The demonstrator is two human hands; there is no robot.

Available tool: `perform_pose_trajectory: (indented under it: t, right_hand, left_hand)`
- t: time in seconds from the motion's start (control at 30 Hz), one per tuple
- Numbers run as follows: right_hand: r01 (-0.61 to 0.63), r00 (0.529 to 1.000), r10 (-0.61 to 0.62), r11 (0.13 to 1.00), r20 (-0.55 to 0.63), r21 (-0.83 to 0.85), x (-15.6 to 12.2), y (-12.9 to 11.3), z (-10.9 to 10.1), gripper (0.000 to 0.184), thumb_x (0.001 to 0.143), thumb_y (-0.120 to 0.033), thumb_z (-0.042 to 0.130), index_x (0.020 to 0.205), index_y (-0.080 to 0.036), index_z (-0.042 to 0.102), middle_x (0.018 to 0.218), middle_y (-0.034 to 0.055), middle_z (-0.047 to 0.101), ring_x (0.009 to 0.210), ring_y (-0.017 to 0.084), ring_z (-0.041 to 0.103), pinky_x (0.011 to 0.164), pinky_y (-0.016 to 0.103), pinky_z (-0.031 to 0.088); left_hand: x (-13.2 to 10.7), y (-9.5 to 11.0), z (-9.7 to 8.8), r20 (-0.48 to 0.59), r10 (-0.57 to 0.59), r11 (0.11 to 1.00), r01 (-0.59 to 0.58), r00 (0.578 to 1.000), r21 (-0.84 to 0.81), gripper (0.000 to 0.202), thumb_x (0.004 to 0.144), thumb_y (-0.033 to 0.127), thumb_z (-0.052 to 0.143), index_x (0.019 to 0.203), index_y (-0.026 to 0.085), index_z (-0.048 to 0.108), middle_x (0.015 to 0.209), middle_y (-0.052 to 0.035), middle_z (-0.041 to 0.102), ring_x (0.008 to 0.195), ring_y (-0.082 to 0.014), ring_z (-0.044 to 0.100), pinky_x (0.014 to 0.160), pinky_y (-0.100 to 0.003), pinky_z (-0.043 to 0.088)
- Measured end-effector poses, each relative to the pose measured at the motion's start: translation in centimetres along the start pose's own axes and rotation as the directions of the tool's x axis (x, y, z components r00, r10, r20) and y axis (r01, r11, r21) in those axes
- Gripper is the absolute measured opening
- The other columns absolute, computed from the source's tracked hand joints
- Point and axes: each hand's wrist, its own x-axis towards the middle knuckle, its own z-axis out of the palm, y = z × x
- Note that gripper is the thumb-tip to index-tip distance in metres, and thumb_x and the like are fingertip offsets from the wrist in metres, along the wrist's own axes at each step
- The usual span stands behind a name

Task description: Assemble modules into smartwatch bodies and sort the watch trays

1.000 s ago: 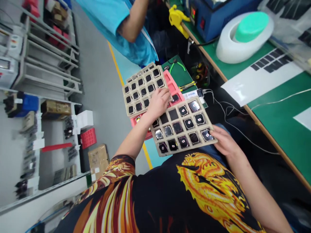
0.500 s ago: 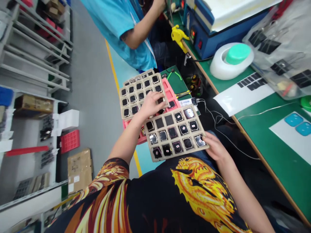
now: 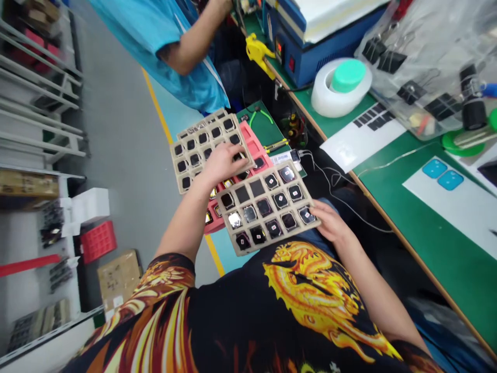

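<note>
Right hand (image 3: 330, 223) fingers grasp the near edge of a beige moulded-pulp tray (image 3: 280, 237), supporting it, while the left hand (image 3: 224, 165) lies on a second tray (image 3: 174, 158), its grip unclear.

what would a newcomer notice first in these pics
Two beige molded trays of small dark square parts catch the eye at centre: the left hand rests on the upper tray, and the right hand is at the lower tray's corner. Below them spreads a black shirt's gold dragon print.

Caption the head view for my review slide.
Left hand rests on one pulp tray; right hand grips another tray.
</note>
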Motion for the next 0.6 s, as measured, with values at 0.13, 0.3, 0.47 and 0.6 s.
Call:
perform_pose_trajectory:
  t: [0.13,0.3,0.47,0.6]
  right_hand:
    - [-0.002,1.0,0.002,1.0,0.006,0.014,0.0,0.1,0.1,0.046,0.075,-0.045,0.104,0.113,-0.024,0.09,0.109,0.0067,0.089,0.097,0.027,0.084,0.08,0.032,0.066]
    - [0.024,0.999,-0.025,1.0,0.021,0.012,-0.1,0.2,0.2,0.044,0.076,-0.042,0.103,0.114,-0.023,0.09,0.113,0.007,0.089,0.098,0.026,0.084,0.087,0.033,0.067]
    - [-0.008,1.0,0.008,1.0,0.016,0.014,-0.3,0.1,-0.1,0.046,0.078,-0.045,0.103,0.115,-0.023,0.09,0.113,0.0089,0.089,0.102,0.029,0.085,0.085,0.035,0.067]
    - [-0.018,1.0,0.018,1.0,0.008,0.014,-0.3,0.0,-0.3,0.046,0.077,-0.044,0.104,0.115,-0.023,0.089,0.115,0.0095,0.089,0.107,0.032,0.085,0.089,0.038,0.068]
  left_hand:
    - [-0.3,-0.4,0.4,-0.079,-0.059,0.996,0.053,0.995,-0.075,0.037,0.103,0.044,0.068,0.127,0.019,0.08,0.121,-0.0127,0.074,0.104,-0.0284,0.07,0.104,-0.048,0.059]
    - [-0.6,-0.9,1.3,-0.079,0.008,0.995,-0.015,0.997,-0.094,0.029,0.102,0.04,0.063,0.106,0.021,0.084,0.119,-0.0122,0.076,0.114,-0.0304,0.071,0.112,-0.049,0.057]
    - [-1.9,-2.9,-0.4,-0.211,-0.171,0.981,0.145,0.962,-0.13,0.029,0.099,0.044,0.068,0.109,0.022,0.083,0.117,-0.0118,0.077,0.103,-0.0285,0.072,0.106,-0.046,0.059]
    - [-5.3,-7.9,-3.4,-0.333,-0.474,0.87,0.492,0.815,-0.031,0.028,0.095,0.041,0.071,0.11,0.019,0.082,0.114,-0.0161,0.077,0.105,-0.0351,0.073,0.111,-0.053,0.056]
